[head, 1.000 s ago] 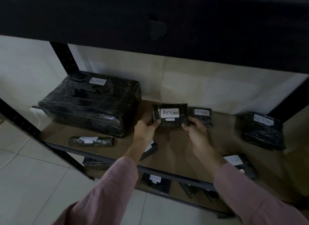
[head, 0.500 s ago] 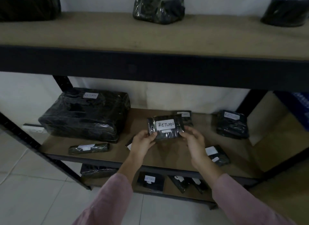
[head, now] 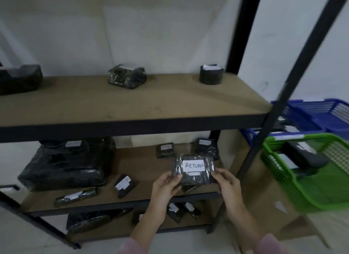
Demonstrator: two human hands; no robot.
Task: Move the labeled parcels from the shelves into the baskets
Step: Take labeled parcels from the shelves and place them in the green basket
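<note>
Centrally, low in frame: RETURN parcel (head: 193, 169) pinched at both ends by curled fingers of left hand (head: 166, 187) and right hand (head: 228, 185), held before the middle shelf (head: 143, 170). Judged mid-carry; called next for a swing right to green basket (head: 279, 178) or blue basket (head: 309, 112), chosen by label.

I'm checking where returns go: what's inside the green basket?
The green basket holds dark wrapped parcels with pale labels at its far end; green floor shows nearer the camera. The labels are too blurred to read, and the black shelf post covers its far left corner.
</note>
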